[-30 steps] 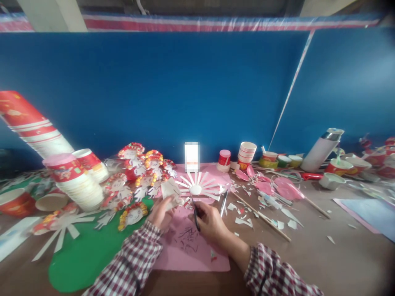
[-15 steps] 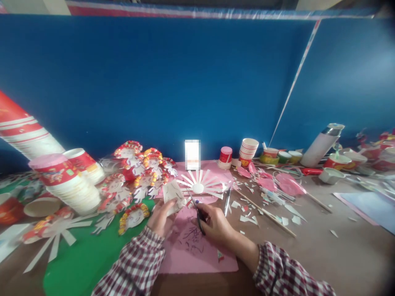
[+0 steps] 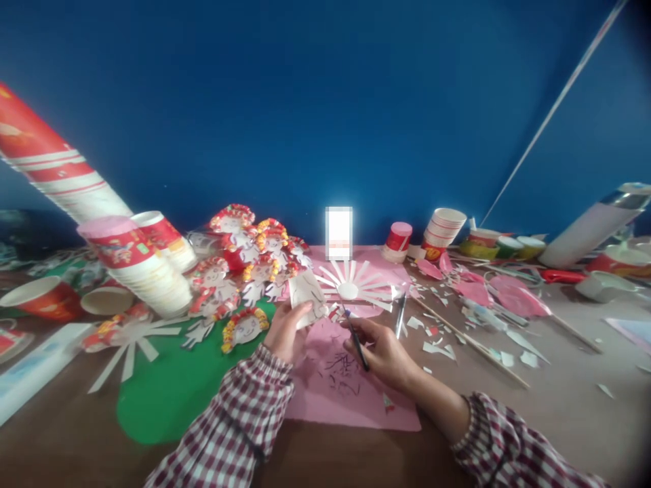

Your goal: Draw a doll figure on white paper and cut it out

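Observation:
My left hand (image 3: 285, 331) is closed on a piece of white paper (image 3: 306, 298) with dark drawn lines, held up over the table. In my right hand (image 3: 381, 349) is a pair of scissors (image 3: 357, 339) with dark handles, its blades pointing up and away, close to the paper's right edge. Beneath both hands lies a pink sheet (image 3: 366, 407) with dark pen marks. Just beyond them a white paper cup cut into fanned strips (image 3: 348, 291) rests with its round base in the middle.
Left are stacked paper cups (image 3: 137, 264), cut-out paper dolls (image 3: 247, 329) with yellow and red trim, and a green sheet (image 3: 157, 413). Right lie paper scraps (image 3: 440, 350), a wooden stick (image 3: 478, 346), pink paper pieces (image 3: 472, 293) and a leaning white flask (image 3: 590, 227). A blue partition (image 3: 285, 122) stands behind.
The view has tipped down and turned left, so the scene sits higher and further right. Both hands keep hold of the paper and scissors; the scissors look more nearly closed.

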Motion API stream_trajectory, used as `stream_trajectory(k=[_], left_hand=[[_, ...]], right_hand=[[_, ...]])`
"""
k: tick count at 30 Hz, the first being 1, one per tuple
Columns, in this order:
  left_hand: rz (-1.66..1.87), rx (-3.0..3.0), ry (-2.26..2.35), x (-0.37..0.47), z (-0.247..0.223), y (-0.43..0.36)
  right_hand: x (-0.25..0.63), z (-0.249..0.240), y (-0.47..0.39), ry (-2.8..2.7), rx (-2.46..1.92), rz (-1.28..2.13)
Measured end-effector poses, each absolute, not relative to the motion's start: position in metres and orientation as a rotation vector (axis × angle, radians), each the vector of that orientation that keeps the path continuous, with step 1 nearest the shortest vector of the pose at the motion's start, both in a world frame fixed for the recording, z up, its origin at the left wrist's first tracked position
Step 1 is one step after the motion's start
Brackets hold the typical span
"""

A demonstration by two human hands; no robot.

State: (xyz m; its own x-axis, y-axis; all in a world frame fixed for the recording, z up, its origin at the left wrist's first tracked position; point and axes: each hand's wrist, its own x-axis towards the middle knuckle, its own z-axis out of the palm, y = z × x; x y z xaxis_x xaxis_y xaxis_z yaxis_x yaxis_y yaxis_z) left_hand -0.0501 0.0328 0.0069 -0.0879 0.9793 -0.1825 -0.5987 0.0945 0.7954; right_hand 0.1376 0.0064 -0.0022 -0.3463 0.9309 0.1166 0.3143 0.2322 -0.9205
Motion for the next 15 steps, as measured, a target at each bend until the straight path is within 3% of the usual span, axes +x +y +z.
stream_trajectory(k=[15], left_hand=[[1.414,0.55,0.913,-0.045,0.0125,0.0273]], right_hand=[[0.1367,-0.0005,0.0043,-1.962,-1.142,1.128]])
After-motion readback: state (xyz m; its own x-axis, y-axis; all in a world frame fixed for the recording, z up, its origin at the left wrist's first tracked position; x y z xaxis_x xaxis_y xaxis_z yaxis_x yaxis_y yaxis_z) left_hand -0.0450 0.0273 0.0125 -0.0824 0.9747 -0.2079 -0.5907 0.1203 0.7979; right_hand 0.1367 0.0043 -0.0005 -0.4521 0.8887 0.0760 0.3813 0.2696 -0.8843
